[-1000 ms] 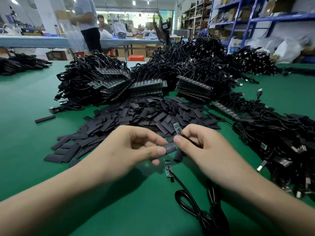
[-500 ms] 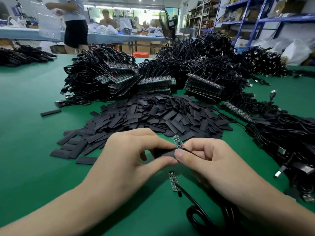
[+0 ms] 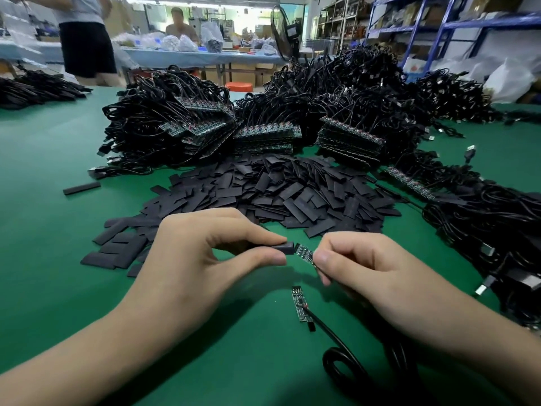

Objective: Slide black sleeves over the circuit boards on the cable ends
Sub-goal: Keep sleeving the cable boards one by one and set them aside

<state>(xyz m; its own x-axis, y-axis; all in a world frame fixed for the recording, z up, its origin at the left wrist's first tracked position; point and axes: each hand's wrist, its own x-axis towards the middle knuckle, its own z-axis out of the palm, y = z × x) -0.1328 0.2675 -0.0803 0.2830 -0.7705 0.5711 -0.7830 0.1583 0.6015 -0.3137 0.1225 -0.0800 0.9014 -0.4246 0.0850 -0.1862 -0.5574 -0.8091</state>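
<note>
Lined up now: left hand [image 3: 205,253] pinches the sleeve [image 3: 285,248] between thumb and forefinger, and the board [image 3: 304,253], upright a moment ago, tips to meet its open mouth, pinched by the right hand [image 3: 366,268]. Not sleeved yet, I'd say. A spare board [image 3: 301,304] lies bare below, and the sleeve pile [image 3: 278,194] is still huge.

Green table top [image 3: 44,230], black standing fan [image 3: 288,33] beyond — blue shelving [image 3: 483,22] and white plastic bags [image 3: 509,80] at right
</note>
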